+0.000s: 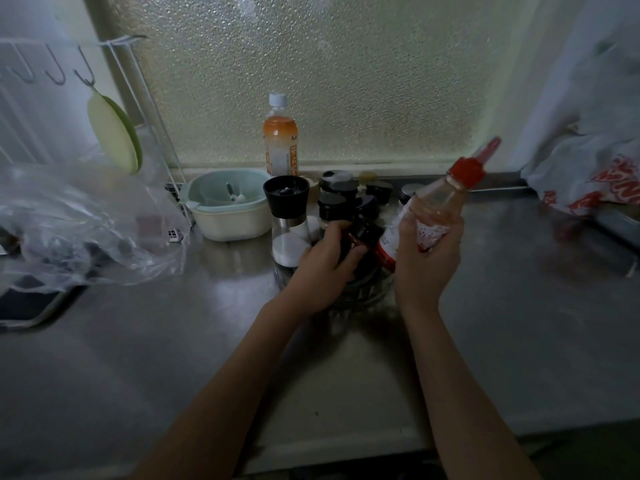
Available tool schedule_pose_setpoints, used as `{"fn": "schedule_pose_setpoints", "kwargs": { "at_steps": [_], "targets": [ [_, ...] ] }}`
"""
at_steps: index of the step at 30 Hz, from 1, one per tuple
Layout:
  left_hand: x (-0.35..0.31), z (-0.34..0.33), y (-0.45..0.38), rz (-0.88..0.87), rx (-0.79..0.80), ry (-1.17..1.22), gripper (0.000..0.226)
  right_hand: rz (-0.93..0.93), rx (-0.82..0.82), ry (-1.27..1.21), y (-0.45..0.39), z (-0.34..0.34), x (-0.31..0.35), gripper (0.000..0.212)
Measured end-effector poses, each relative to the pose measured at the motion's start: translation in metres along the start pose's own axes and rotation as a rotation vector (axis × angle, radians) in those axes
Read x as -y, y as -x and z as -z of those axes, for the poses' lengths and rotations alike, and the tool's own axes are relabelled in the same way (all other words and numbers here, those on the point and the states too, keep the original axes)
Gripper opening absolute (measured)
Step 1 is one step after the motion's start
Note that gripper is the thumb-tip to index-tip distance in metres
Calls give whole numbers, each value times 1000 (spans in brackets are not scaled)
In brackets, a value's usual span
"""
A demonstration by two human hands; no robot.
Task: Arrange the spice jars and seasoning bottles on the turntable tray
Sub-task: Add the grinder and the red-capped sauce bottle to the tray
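On the steel counter point(519, 306) below the frosted window, both hands are busy at the cluster of seasonings. Her or his right hand point(427, 261) is wrapped around the lower half of a clear red-capped bottle point(446, 199), lifted and tilted so the flipped-open cap points up and to the right, clear of the rest. Just beside it, the left hand point(323, 268) is closed around a small dark jar point(360, 237) with a reddish label, low among the others. Under both hands sits what looks like the clear turntable tray point(374, 296) — its rim is dim and mostly hidden, so I cannot tell which jars stand inside it. A tall black-topped grinder point(286, 216) stands at the left of the group, with black-lidded spice jars point(337, 199) packed behind.

My reading: this is the placing step, mid-task, one item in each hand. Next calls for seating the dark jar to free a gap, then bringing the red-capped bottle upright and lowering it into open space — gently, since its cap seems open and the neighbours are crowded
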State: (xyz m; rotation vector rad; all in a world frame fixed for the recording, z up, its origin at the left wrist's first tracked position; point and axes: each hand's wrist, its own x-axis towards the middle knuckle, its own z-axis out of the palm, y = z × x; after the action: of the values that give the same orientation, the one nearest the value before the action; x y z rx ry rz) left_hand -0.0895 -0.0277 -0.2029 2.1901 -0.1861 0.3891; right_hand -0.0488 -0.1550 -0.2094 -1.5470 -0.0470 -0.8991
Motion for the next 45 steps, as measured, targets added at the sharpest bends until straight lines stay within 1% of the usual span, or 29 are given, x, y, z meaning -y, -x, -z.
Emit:
{"fn": "schedule_pose_setpoints", "kwargs": {
  "at_steps": [3, 5, 7, 10, 13, 15, 17, 19, 20, 22, 23, 25, 27, 30, 33, 35, 37, 38, 40, 41, 42, 43, 44, 45],
  "targets": [
    [0, 1, -1, 9, 29, 92, 36, -29, 25, 35, 1, -1, 0, 55],
    [-2, 1, -2, 15, 47, 160, 37, -18, 44, 69, 2, -2, 0, 50],
    [-3, 0, -3, 18, 58, 225, 43, -14, 72, 91, 2, -2, -2, 42],
    [-7, -4, -4, -1, 79, 236, 51, -20, 118, 118, 1, -3, -3, 37],
    [-7, -8, -6, -14, 64, 276, 51, -22, 154, 103, 1, -4, -6, 35],
    [-7, -11, -6, -28, 3, 271, 48, -25, 195, 88, 1, -5, -7, 37],
    [-9, -14, -2, -64, -101, 202, 45, -10, 224, 80, 3, -7, -8, 42],
    [-10, -15, 1, -91, -216, 37, 48, -8, 230, 59, 3, -7, -8, 45],
    [-9, -14, 2, -86, -258, -75, 53, -7, 226, 53, 3, -7, -7, 47],
    [-7, -11, 2, -44, -316, -240, 63, 1, 219, 36, 2, -7, -7, 49],
    [-7, -9, 3, -24, -331, -273, 64, 6, 221, 24, 2, -7, -6, 50],
    [-9, -8, 4, -5, -353, -273, 64, 3, 231, -12, 3, -8, -6, 51],
    [-9, -9, 6, -29, -390, -287, 61, -22, 252, -60, 4, -10, -6, 55],
    [-8, -8, 7, -64, -451, -359, 60, -56, 348, -47, 6, -13, -8, 60],
    [-9, -6, 8, -18, -547, -335, 60, 36, 457, 10, 10, -15, -8, 60],
    [-8, -5, 8, -5, -586, -313, 60, 99, 493, 19, 13, -15, -7, 59],
    [-4, -4, 7, -10, -606, -324, 61, 121, 478, 9, 10, -14, -7, 55],
    [-2, -3, 7, -19, -610, -334, 62, 94, 435, -32, 7, -13, -5, 53],
    [3, -3, 6, -49, -608, -355, 65, -7, 245, -141, -5, -8, -5, 49],
    [4, -3, 6, -65, -608, -363, 66, -46, 135, -148, -15, -6, -7, 49],
    [6, -2, 6, -78, -610, -370, 67, -89, 64, -92, -26, -5, -13, 50],
    [7, -2, 6, -88, -615, -372, 67, -148, 56, 11, -38, -4, -21, 53],
    [8, -1, 6, -97, -621, -368, 68, -223, 113, 128, -48, -3, -31, 59],
    [9, -1, 6, -104, -627, -355, 68, -293, 207, 215, -55, -3, -41, 69]
  ]
}}
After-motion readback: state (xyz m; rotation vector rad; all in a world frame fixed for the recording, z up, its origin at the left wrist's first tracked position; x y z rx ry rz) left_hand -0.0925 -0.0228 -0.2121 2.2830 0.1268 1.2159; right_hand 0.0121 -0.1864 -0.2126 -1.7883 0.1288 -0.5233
